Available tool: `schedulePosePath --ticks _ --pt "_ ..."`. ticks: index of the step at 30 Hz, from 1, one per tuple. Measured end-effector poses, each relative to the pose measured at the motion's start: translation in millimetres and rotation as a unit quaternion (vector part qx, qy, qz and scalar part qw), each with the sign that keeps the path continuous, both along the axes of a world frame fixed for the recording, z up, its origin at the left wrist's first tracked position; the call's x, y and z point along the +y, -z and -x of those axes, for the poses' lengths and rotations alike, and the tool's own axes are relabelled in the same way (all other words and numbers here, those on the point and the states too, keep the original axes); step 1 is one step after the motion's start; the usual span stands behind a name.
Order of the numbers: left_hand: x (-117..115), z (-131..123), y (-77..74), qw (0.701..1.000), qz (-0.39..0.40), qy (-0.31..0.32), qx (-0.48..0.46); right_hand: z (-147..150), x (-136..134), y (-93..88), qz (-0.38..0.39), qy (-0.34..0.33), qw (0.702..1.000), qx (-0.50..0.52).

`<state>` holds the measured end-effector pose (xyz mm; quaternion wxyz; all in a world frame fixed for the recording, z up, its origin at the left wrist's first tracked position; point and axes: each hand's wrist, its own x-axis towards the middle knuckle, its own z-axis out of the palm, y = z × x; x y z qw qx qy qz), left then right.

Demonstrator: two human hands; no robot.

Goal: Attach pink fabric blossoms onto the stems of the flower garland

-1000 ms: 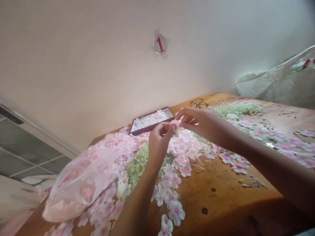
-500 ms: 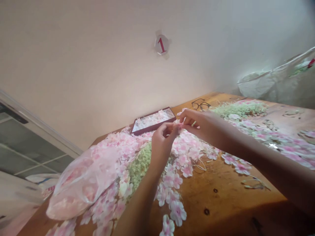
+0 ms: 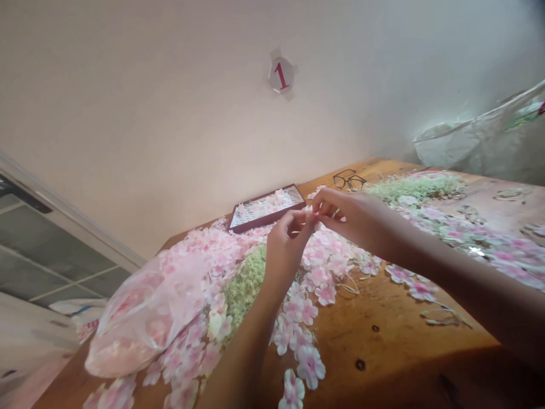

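In the head view, the left hand [image 3: 286, 248] and right hand [image 3: 351, 218] are half closed, their fingertips meeting over a small pink piece [image 3: 314, 211], too small to make out clearly. Fabric blossoms [image 3: 310, 366] lie in loose drifts across the wooden surface [image 3: 395, 346], and more fill a plastic bag [image 3: 147, 318]. A shallow tray [image 3: 266, 208] beyond the hands holds a thin layer of pale pieces. Green filler [image 3: 244, 284] sits beneath the left forearm, with another heap [image 3: 415, 187] farther right, near glasses [image 3: 349, 180]. Bare wood gives open room at the near right; the far edge meets the wall [image 3: 170, 113], and the left edge is crowded by the bag.
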<state>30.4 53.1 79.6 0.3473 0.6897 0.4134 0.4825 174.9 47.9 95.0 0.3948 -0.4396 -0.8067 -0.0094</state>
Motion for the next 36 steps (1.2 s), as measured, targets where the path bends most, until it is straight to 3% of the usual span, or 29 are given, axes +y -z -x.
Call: schedulePosePath --ticks 5,11,17,20,30,36 --pt "1 5 -6.7 0.995 0.051 0.064 -0.059 -4 4 -2.7 0.039 -0.068 0.994 0.079" --pt "4 10 -7.2 0.993 0.058 0.081 -0.068 -8 11 -2.8 0.143 -0.167 0.961 0.166" --pt "6 11 -6.3 0.983 0.099 0.109 -0.110 -6 13 -0.5 0.118 -0.131 0.968 0.180" --pt "4 10 -7.9 0.986 0.103 0.097 -0.087 -6 13 0.3 0.133 -0.154 0.963 0.175" --pt "-4 9 -10.0 0.996 -0.066 -0.026 0.058 -5 15 -2.3 0.212 -0.250 0.913 0.244" --pt "-9 3 -3.5 0.942 -0.226 -0.105 0.223 -2 8 -2.1 0.104 -0.145 0.976 0.123"
